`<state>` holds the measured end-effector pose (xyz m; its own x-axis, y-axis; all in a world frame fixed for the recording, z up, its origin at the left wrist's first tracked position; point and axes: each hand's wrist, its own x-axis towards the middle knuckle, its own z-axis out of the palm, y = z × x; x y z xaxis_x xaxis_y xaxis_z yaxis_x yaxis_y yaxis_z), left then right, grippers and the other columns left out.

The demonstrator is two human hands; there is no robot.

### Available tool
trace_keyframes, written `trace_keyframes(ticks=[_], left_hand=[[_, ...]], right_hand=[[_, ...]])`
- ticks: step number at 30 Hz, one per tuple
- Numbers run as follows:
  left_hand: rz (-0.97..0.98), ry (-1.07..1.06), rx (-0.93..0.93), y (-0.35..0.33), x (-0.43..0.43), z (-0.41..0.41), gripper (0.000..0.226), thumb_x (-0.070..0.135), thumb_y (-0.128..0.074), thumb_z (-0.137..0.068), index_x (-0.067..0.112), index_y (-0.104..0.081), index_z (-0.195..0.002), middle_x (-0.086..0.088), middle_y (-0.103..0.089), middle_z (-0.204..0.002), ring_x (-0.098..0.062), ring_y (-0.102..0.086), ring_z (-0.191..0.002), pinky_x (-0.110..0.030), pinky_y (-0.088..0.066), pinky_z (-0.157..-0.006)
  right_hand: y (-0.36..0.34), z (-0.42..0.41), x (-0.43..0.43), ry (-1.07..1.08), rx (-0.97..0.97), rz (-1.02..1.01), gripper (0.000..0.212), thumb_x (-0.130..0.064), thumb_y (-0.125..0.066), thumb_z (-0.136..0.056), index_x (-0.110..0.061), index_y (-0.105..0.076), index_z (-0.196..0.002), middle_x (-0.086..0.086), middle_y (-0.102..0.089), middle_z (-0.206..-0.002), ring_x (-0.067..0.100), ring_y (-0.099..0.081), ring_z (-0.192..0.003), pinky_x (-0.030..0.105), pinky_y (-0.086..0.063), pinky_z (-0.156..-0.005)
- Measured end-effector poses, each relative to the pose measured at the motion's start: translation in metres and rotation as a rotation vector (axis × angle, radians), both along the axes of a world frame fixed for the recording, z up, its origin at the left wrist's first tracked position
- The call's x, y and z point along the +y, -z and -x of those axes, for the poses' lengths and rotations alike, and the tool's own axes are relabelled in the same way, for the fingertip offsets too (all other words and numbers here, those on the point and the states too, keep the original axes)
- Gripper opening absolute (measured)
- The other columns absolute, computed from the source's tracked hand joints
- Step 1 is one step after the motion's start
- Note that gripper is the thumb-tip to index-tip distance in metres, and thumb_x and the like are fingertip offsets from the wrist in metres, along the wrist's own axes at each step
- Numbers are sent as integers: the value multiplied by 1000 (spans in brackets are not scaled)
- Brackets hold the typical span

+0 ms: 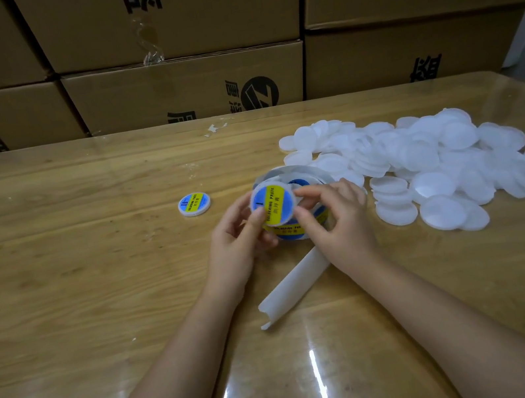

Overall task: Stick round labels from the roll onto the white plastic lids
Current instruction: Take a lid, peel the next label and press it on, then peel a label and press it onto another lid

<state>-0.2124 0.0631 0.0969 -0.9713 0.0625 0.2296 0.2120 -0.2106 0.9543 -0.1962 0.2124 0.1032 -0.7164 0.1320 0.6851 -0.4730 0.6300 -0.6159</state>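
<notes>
A white lid (273, 204) bearing a blue and yellow round label is held up over the table centre. My left hand (238, 237) pinches its left edge, thumb on the label face. My right hand (333, 218) pinches its right edge. Just behind and beneath it lies the label roll (300, 182), partly hidden by the hands. Its empty backing strip (292, 289) trails toward me. One labelled lid (194, 204) lies flat to the left. A large heap of plain white lids (429, 167) spreads to the right.
The wooden table (91, 262) carries a glossy clear cover. Stacked cardboard boxes (186, 86) form a wall along its far edge. A scrap of clear tape (216, 127) lies near that edge.
</notes>
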Motion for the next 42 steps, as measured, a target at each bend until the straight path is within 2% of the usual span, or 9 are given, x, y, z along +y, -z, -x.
trace_keyframes(ticks=[6, 10, 17, 20, 24, 27, 35, 38, 42], left_hand=[[95, -405, -18, -2, -47, 27, 23, 8, -61, -90, 17, -58, -110, 1, -57, -72, -3, -54, -48, -19, -50, -52], [242, -531, -156, 9, -65, 37, 19, 14, -66, -87, 12, -51, -98, -8, -61, -82, 2, -54, -42, -15, -42, -41], [572, -622, -84, 13, -64, 36, 37, 8, -65, -83, 12, -52, -117, -2, -52, -123, 3, -60, -75, -15, -44, -70], [760, -582, 23, 14, -60, 33, 31, 6, -57, -86, 11, -58, -117, -7, -50, -124, -22, -59, -102, -38, -46, -92], [1274, -529, 95, 18, -52, 28, 29, 24, -53, -89, 21, -63, -117, 2, -56, -129, -29, -46, -113, -38, -32, -90], [1363, -507, 52, 19, -51, 27, 30, 33, -48, -93, 22, -61, -118, 5, -48, -140, -27, -40, -125, -39, -30, -95], [1044, -477, 206, 10, -46, 24, 25, 19, -51, -96, 11, -65, -115, -5, -50, -138, -27, -42, -127, -36, -29, -102], [645, -415, 257, 0, -30, 11, 17, 12, -52, -95, 6, -67, -93, 0, -63, -101, -17, -59, -97, -16, -40, -82], [297, 105, 18, -16, -8, -12, 26, 34, -55, -90, 11, -60, -78, 6, -62, -65, -5, -53, -55, -14, -40, -52]], right_hand=[[0, 7, 16, 139, -5, 68, 19, -4, -52, -85, -14, -68, -90, -3, -67, -88, 14, -52, -89, 42, -34, -92], [3, 13, 22, 179, -43, 199, 21, 1, -52, -86, -12, -68, -90, -2, -61, -91, 7, -49, -89, 50, -40, -91], [6, 23, 36, 203, -152, 355, 26, 0, -49, -90, -21, -63, -91, -6, -54, -97, 13, -53, -97, 23, -42, -84], [6, 26, 43, 238, -159, 379, 27, 0, -47, -89, -21, -64, -93, -7, -51, -97, 9, -52, -93, 15, -40, -77], [6, 29, 55, 404, -141, 369, 33, 4, -40, -86, -14, -64, -98, 0, -53, -106, 18, -54, -102, 27, -42, -84], [9, 31, 64, 561, -287, 262, 39, 3, -41, -84, -18, -59, -111, 2, -53, -121, 24, -45, -116, 38, -33, -94], [19, 35, 61, 522, -514, -236, 41, -15, -52, -86, -32, -58, -122, -7, -43, -141, 19, -29, -133, 38, -13, -108], [21, 36, 62, 549, -526, -250, 34, -19, -53, -87, -29, -62, -118, -3, -45, -137, 20, -31, -131, 38, -13, -108], [20, 37, 63, 568, -542, -238, 29, -24, -56, -87, -23, -62, -115, -2, -46, -133, 20, -33, -129, 38, -14, -109]])
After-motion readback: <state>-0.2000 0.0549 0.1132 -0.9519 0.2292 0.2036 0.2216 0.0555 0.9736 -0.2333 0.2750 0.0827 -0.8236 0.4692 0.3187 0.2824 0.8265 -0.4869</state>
